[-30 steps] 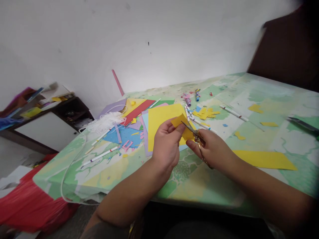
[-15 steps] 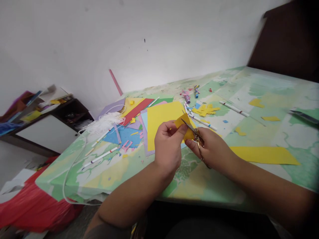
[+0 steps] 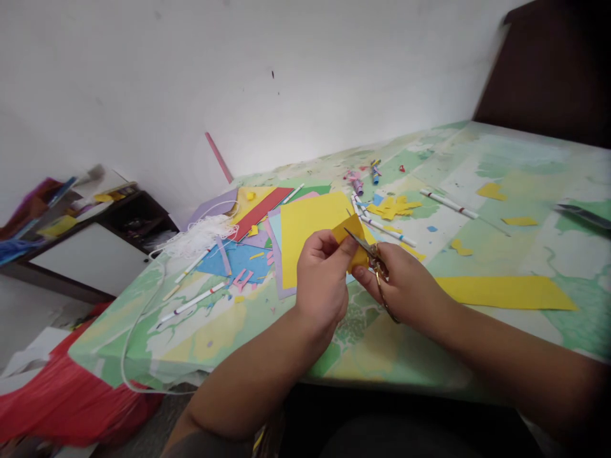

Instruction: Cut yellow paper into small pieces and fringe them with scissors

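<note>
Pinching yellow scrap [image 3: 352,230], left hand [image 3: 322,280]; scissors [image 3: 365,245] in right hand [image 3: 405,286].

table [image 3: 382,356]: green patterned cover | coloured paper sheets [image 3: 305,222]; markers [image 3: 449,203]; yellow strip [image 3: 506,292]; white cord [image 3: 200,232]

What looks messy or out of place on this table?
Yellow scraps lie strewn beside the pens, a white cord dangles over the table edge, and a pink strip leans on the wall. The left hand pinches a yellow piece; the right hand holds scissors.
</note>
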Available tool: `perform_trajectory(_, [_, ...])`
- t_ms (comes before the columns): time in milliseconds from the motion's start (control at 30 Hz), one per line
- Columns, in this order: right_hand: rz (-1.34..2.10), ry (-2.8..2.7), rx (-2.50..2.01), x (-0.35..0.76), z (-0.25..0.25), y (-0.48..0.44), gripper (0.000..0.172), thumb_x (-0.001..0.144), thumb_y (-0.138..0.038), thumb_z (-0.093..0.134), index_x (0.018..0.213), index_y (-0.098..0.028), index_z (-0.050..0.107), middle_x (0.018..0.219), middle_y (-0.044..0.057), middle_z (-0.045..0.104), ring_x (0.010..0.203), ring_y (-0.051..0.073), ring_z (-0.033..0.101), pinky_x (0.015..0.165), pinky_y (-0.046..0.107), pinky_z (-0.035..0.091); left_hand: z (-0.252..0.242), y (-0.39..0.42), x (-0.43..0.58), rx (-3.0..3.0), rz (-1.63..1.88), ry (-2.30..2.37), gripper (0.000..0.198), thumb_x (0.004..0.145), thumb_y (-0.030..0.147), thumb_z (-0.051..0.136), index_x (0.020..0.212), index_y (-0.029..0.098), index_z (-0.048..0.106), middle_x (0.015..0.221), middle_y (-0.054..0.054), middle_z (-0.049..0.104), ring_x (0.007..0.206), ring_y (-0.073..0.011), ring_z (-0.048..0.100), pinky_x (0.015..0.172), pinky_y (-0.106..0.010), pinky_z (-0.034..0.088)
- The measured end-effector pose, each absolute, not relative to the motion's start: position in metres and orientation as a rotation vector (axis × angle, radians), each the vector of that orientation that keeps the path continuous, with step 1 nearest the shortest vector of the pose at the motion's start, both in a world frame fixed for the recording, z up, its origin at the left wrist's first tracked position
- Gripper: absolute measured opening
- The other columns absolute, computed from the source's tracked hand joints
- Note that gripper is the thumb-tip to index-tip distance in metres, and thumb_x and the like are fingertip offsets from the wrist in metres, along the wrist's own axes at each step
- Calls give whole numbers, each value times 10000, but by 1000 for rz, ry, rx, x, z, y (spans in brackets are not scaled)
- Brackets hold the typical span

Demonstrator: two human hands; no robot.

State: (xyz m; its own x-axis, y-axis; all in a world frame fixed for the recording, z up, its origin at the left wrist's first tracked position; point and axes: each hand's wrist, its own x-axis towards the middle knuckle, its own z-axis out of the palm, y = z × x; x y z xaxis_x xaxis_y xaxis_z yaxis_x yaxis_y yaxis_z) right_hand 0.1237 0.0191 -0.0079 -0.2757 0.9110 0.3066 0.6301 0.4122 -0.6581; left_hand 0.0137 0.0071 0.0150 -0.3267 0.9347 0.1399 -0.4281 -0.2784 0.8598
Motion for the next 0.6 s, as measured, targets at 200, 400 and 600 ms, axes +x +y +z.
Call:
perform_trajectory(200, [605, -2018, -1260, 125, -7, 20, 286, 755, -473, 500, 771, -189, 468, 736, 51, 548, 627, 159, 456, 560, 285, 348, 16, 7, 15, 870, 1743, 860, 214, 590, 167, 716, 738, 159, 561, 761, -4, 642, 734, -127, 614, 743, -293, 473])
perform_trajectory(400, [574, -2013, -1294, 124, -7, 19, 303, 752, -493, 482, 763, -191, 453, 733, 52, 530, 636, 171, 454, 554, 289, 333, 15, 6, 14, 866, 1723, 822, 209, 608, 126, 695, 768, 154, 563, 776, -9, 662, 735, -134, 631, 740, -295, 480])
perform_trajectory(600, [567, -2021, -1296, 124, -6, 18, 275, 758, -468, 480, 727, -200, 424, 685, 26, 501, 596, 152, 426, 540, 280, 329, 16, 5, 15, 834, 1724, 815, 214, 619, 126, 688, 778, 155, 549, 784, -6, 660, 771, -133, 632, 783, -299, 469])
